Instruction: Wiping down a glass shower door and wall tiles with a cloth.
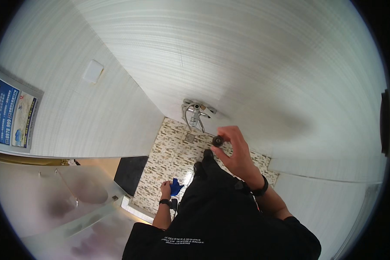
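Note:
Raised in front of me, my right hand (236, 156) pinches a small dark round fitting (217, 141) between thumb and fingers. I see that fitting end-on, with a ring-like face, and cannot tell exactly what it is. Lower on the left, my left hand (165, 188) holds a crumpled blue cloth (176, 187). Beyond the fitting, a chrome shower mixer tap (194, 117) is fixed low on the panelled wall, a hose looped around it. A square floor drain (190, 137) lies beneath the tap.
My black shoes stand on the mosaic-tiled floor (162, 149). A black mat (130, 175) lies by the opening at left, near a frosted glass door (68, 195). On the left wall are a white box (93, 71) and a framed poster (14, 113) bearing writing.

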The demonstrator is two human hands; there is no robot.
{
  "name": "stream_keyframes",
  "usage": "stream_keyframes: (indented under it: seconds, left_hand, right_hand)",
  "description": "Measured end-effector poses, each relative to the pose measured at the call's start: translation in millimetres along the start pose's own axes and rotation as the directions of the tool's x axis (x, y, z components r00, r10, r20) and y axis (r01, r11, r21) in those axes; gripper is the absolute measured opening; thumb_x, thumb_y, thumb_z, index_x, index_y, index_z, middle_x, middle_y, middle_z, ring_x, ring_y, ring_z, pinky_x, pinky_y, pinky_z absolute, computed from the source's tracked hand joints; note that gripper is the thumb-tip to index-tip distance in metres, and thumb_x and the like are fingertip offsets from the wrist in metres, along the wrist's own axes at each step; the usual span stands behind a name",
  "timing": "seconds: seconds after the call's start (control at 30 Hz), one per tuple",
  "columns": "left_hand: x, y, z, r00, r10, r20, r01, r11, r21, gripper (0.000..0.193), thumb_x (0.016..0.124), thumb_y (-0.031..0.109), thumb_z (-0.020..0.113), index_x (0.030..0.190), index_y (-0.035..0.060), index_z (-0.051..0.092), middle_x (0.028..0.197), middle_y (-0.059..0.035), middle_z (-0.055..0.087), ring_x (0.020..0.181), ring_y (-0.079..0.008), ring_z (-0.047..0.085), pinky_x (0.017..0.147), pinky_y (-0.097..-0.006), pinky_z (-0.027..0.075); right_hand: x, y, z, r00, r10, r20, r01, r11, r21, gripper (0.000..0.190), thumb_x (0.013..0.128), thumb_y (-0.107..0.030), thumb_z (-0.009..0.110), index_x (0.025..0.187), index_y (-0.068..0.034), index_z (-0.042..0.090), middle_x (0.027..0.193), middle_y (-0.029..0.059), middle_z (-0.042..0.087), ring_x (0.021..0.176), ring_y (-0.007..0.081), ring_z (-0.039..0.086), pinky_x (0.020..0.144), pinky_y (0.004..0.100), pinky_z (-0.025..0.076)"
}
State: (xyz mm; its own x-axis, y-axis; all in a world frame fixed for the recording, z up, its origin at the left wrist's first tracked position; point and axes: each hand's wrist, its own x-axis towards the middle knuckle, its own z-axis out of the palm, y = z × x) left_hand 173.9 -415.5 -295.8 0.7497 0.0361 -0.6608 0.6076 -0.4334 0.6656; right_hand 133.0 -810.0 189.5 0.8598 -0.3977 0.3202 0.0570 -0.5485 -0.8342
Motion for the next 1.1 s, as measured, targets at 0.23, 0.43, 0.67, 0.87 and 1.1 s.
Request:
stream_keyframes:
  seconds: [0.23,0.43,0.67,0.87,1.1]
  left_hand:
    - [-5,65,10,0.991,0.095,-0.092,-0.090,0.994,0.063,0.020,0.088,0.021,0.064,0.095,0.0019,0.069,0.080,-0.0099,0.071,0.077,-0.0221,0.067,0.071,-0.0357,0.052]
    - [-35,210,37,0.786,0.611,0.095,-0.588,0.691,0.421,0.019,0.090,0.020,0.060,0.095,0.0022,0.065,0.088,-0.0186,0.069,0.082,-0.0375,0.066,0.072,-0.0442,0.052]
    - [-102,379,65,0.527,0.776,0.346,-0.807,0.329,0.490,0.012,0.092,0.018,0.061,0.094,0.0067,0.061,0.089,-0.0131,0.064,0.082,-0.0361,0.064,0.068,-0.0458,0.052]
    - [-128,426,72,0.414,0.806,0.422,-0.840,0.159,0.519,0.013,0.092,0.020,0.061,0.097,0.0088,0.060,0.086,-0.0102,0.061,0.080,-0.0326,0.064,0.066,-0.0443,0.053]
    - [-87,415,75,0.459,0.736,0.498,-0.883,0.317,0.346,0.015,0.093,0.022,0.060,0.096,0.0073,0.062,0.088,-0.0121,0.063,0.082,-0.0340,0.063,0.070,-0.0447,0.051]
  right_hand:
    - [32,33,2,0.991,0.094,0.091,-0.113,0.964,0.241,0.046,0.084,-0.003,0.072,0.126,-0.004,0.051,0.115,0.0117,0.056,0.100,0.0223,0.060,0.088,0.0338,0.051]
    - [48,83,5,0.935,0.233,0.266,-0.336,0.818,0.467,0.047,0.086,-0.002,0.071,0.127,-0.003,0.049,0.118,0.0084,0.057,0.103,0.0161,0.060,0.092,0.0309,0.050]
    - [65,130,14,0.882,0.250,0.399,-0.465,0.598,0.653,0.043,0.086,0.004,0.069,0.123,-0.002,0.049,0.114,0.0060,0.056,0.101,0.0157,0.062,0.093,0.0296,0.050]
    - [64,189,34,0.789,0.363,0.496,-0.613,0.535,0.582,0.030,0.089,-0.001,0.068,0.115,-0.002,0.051,0.108,0.0055,0.055,0.100,0.0174,0.064,0.087,0.0291,0.051]
    - [57,223,34,0.675,0.516,0.527,-0.699,0.220,0.680,0.021,0.096,-0.011,0.064,0.115,-0.003,0.058,0.107,0.0064,0.065,0.103,0.0207,0.066,0.087,0.0308,0.054]
